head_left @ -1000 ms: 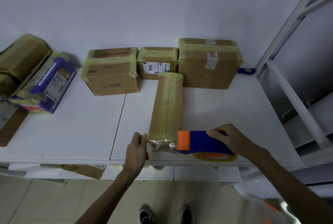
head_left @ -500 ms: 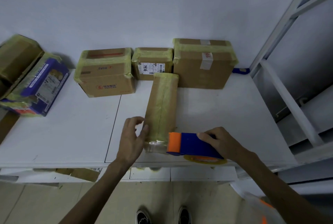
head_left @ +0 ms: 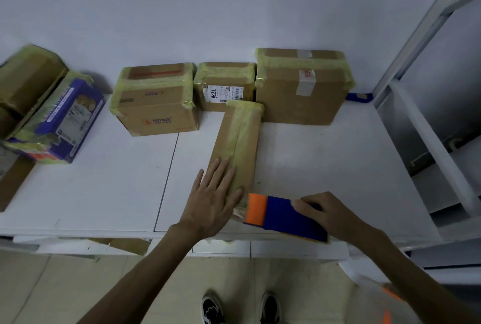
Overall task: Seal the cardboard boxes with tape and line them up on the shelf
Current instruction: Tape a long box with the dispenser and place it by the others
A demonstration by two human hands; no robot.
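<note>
Since half a second ago my left hand (head_left: 213, 203) slid up off the side of the long box (head_left: 239, 141) and now lies flat on its taped top, fingers straight. That box lies lengthwise on the shelf (head_left: 104, 193), far end right up by the back row. My right hand (head_left: 330, 215) grips the blue and orange tape dispenser (head_left: 281, 215) at the box's near end. Three taped boxes (head_left: 156, 107) line the wall, and a purple box (head_left: 59, 120) leans off to the left.
</note>
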